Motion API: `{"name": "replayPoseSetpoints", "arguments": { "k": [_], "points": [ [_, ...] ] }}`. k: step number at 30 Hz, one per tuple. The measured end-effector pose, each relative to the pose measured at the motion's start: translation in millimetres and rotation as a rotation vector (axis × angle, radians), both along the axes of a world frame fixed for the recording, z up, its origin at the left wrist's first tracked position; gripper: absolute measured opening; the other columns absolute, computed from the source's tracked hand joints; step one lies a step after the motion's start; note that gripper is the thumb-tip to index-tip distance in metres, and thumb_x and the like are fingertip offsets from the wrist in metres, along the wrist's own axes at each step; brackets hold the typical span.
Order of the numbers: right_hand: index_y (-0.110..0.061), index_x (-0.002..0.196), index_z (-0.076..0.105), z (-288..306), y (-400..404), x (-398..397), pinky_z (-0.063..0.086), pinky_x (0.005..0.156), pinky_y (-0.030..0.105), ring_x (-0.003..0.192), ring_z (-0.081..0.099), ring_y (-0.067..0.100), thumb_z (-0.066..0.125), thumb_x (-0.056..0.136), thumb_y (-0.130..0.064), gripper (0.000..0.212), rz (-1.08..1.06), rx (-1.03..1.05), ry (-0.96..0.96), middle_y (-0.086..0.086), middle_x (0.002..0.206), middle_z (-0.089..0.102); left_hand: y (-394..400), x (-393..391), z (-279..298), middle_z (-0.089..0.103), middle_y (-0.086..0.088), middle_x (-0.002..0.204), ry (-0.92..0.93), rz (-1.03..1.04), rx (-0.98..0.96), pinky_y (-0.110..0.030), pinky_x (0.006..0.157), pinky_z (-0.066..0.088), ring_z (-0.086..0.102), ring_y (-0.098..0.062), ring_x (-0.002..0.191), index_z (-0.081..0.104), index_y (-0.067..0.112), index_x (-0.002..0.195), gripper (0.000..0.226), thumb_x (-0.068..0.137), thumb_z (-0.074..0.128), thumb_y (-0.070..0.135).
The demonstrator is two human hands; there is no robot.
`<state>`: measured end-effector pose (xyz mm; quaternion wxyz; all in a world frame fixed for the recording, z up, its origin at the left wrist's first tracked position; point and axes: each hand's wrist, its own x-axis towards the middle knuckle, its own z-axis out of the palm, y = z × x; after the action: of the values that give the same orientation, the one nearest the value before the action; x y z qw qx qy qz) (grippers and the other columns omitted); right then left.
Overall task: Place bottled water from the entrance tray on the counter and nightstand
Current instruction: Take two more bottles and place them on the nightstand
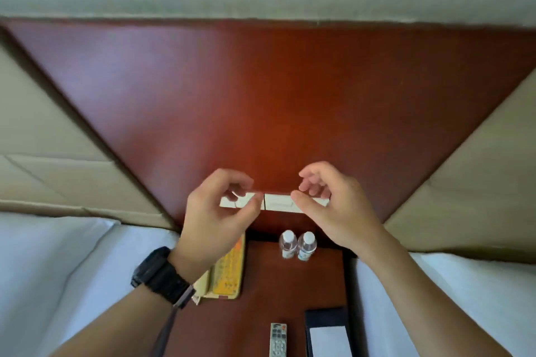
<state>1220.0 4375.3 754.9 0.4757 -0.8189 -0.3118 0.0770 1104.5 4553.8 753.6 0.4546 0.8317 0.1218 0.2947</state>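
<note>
Two clear water bottles with white caps, one (288,244) beside the other (306,245), stand upright and touching at the back of the dark wooden nightstand (261,304). My left hand (214,219), with a black watch on its wrist, and my right hand (333,211) hover above the bottles in front of the wall. Both hands hold nothing, and their fingers are curled and apart. They partly cover two white switch panels (278,202) on the red-brown wall panel.
A phone with a yellow keypad (227,274) lies at the nightstand's left side. A grey remote (278,339) and a dark folder with a white sheet (329,336) lie at the front. White beds flank the nightstand, one on the left (58,269) and one on the right (464,298).
</note>
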Motion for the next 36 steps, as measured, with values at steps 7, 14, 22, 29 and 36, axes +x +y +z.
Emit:
{"name": "replayPoseSetpoints", "arguments": {
  "k": [7,14,22,29,36],
  "points": [
    [-0.02,0.095,0.065,192,11,-70,0.048,0.064,0.015,0.075,0.06,0.009,0.07,0.086,-0.025,0.011,0.072,0.186,-0.16,-0.006,0.074,0.065,14,-82,196,0.065,0.01,0.077,-0.19,0.086,0.2,-0.023,0.067,0.049,0.062,-0.013,0.072,0.064,0.028,0.084,0.006,0.08,0.069,0.029],
    [-0.026,0.094,0.063,252,39,-131,0.046,0.065,0.015,0.073,0.06,0.011,0.071,0.085,-0.024,0.012,0.166,0.272,-0.221,-0.009,0.083,0.066,36,-163,265,0.068,0.008,0.08,-0.298,0.156,0.236,-0.031,0.064,0.052,0.064,-0.013,0.07,0.066,0.031,0.084,0.008,0.077,0.067,0.031],
    [-0.026,0.094,0.064,268,103,-200,0.045,0.064,0.016,0.072,0.059,0.011,0.074,0.086,-0.024,0.013,0.334,0.365,-0.168,-0.007,0.084,0.067,66,-263,281,0.07,0.008,0.083,-0.298,0.345,0.231,-0.019,0.067,0.05,0.066,-0.013,0.075,0.068,0.025,0.087,0.015,0.075,0.065,0.034],
    [-0.025,0.092,0.064,262,191,-318,0.047,0.063,0.019,0.067,0.06,0.018,0.065,0.069,-0.051,0.035,0.797,0.431,0.016,-0.001,0.08,0.068,69,-419,284,0.07,0.011,0.08,-0.201,0.776,0.365,-0.018,0.067,0.05,0.067,-0.011,0.073,0.068,0.027,0.086,0.012,0.075,0.066,0.031],
    [-0.03,0.091,0.062,257,223,-517,0.045,0.061,0.009,0.069,0.065,0.01,0.062,0.069,-0.052,0.031,1.414,0.447,0.07,-0.015,0.08,0.069,-48,-613,279,0.07,0.013,0.079,-0.033,1.453,0.414,-0.015,0.066,0.049,0.067,-0.009,0.071,0.068,0.027,0.084,0.011,0.074,0.067,0.032]
  ]
}}
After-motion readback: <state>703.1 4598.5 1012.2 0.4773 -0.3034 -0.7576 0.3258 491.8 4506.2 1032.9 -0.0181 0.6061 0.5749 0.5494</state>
